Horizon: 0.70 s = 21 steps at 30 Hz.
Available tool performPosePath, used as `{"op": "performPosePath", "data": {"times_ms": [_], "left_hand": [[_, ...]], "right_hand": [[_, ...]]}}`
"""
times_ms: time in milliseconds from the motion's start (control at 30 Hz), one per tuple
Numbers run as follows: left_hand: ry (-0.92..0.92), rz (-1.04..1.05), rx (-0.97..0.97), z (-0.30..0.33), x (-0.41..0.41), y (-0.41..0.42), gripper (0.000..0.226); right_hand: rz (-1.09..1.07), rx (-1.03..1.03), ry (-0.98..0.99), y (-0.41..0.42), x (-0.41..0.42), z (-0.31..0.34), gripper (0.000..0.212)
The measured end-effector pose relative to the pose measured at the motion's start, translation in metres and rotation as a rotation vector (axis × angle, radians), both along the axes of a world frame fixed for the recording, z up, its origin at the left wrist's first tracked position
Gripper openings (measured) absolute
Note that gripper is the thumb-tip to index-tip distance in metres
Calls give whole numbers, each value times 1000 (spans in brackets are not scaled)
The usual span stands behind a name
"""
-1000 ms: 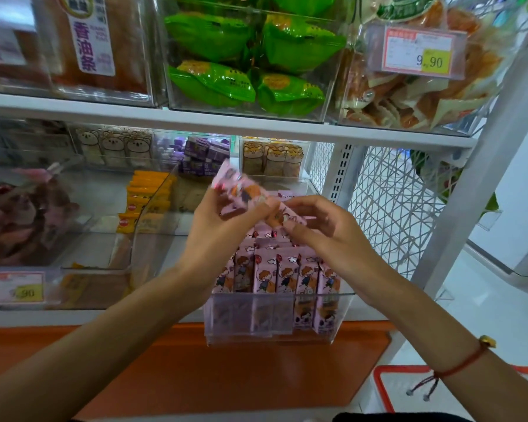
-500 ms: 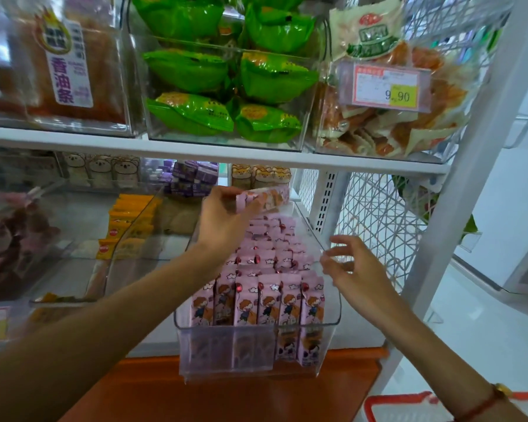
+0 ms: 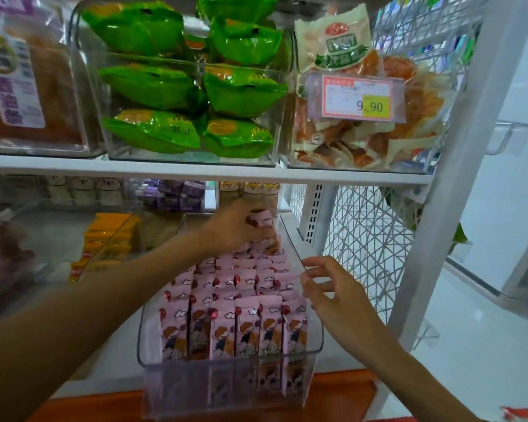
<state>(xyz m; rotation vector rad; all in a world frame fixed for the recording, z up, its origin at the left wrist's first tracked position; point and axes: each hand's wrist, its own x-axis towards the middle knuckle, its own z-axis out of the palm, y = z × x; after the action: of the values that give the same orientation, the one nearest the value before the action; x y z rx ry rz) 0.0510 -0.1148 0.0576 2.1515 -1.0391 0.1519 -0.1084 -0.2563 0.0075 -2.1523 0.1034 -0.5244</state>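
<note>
A white store shelf (image 3: 195, 173) fills the view, and under its upper board a clear bin (image 3: 144, 339) stands pulled forward on the lower level, over an orange ledge. The bin is packed with upright rows of pink snack packets (image 3: 241, 300) printed with a cartoon child. On the board above, another clear box holds green packets (image 3: 192, 86). The left hand (image 3: 232, 229) reaches over the rows to the back of the bin, its grip closed round one pink packet (image 3: 262, 219) that sits just above the rearmost row. The right hand (image 3: 336, 293) hovers at the bin's right wall, its grip loose, fingers spread and holding nothing. A price tag (image 3: 358, 97) reading 9.90 hangs at upper right.
</note>
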Motion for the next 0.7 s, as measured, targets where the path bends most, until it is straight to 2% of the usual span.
{"op": "performPosePath", "data": {"times_ms": [133, 200, 267, 367, 467, 533, 633, 700], "left_hand": [[-62, 65, 206, -24, 7, -28, 47], [-51, 123, 133, -41, 11, -35, 51], [-59, 146, 81, -46, 14, -35, 42], [-179, 77, 305, -41, 18, -32, 26], [-191, -2, 467, -34, 18, -29, 34], [-162, -26, 470, -28, 18, -27, 37], [-170, -4, 378, -22, 15, -24, 30], [-217, -3, 444, -23, 11, -25, 31]], "right_hand": [[24, -29, 26, -3, -3, 2, 29], [48, -96, 27, -5, -6, 2, 32], [72, -205, 21, -5, -10, 3, 36], [46, -331, 13, -8, -14, 6, 38], [-16, -394, -19, -9, -15, 9, 29], [-49, -390, -41, -10, -16, 10, 21], [-67, -357, -42, -12, -17, 12, 12], [-65, -351, -29, -12, -18, 12, 9]]}}
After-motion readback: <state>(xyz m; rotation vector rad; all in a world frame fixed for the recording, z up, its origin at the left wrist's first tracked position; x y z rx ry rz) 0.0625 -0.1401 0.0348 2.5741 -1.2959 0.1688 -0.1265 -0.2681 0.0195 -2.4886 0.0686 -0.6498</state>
